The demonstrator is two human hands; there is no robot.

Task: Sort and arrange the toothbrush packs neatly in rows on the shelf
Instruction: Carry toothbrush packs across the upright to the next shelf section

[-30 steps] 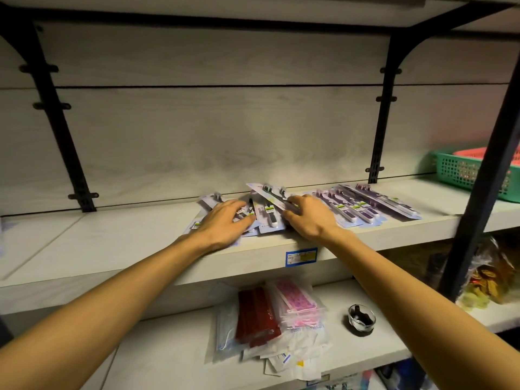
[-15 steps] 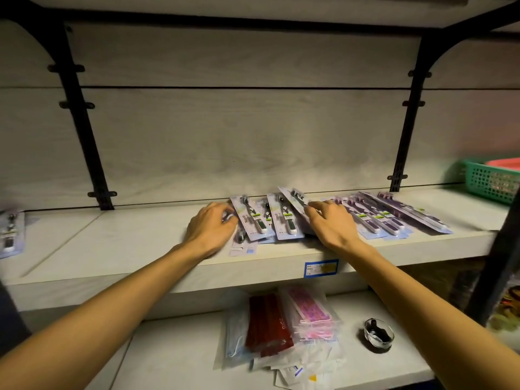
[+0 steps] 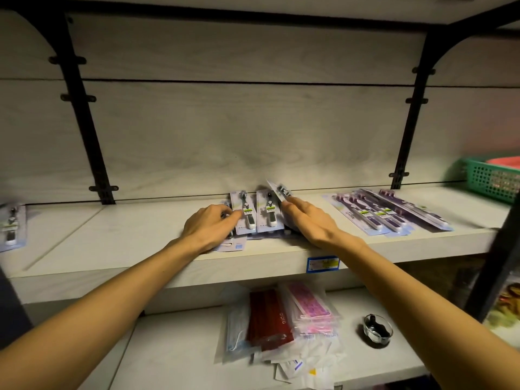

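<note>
Fingers (image 3: 295,207) of the right hand (image 3: 309,220) lay nearly straight over a tilted toothbrush pack (image 3: 278,191), its far end raised off the shelf (image 3: 140,235); whether the thumb gripped it from below could not be seen. The left hand (image 3: 208,226) rested with loosely bent fingers on the left edge of the middle cluster of packs (image 3: 257,215), which lay side by side near the back wall. A fanned group of purple packs (image 3: 388,211) lay well apart to the right, and a single pack (image 3: 11,223) sat at the far left. A green basket (image 3: 492,178) stood at the shelf's right end. Bagged goods (image 3: 281,319) and a small glass dish (image 3: 377,330) occupied the lower shelf (image 3: 168,347).
</note>
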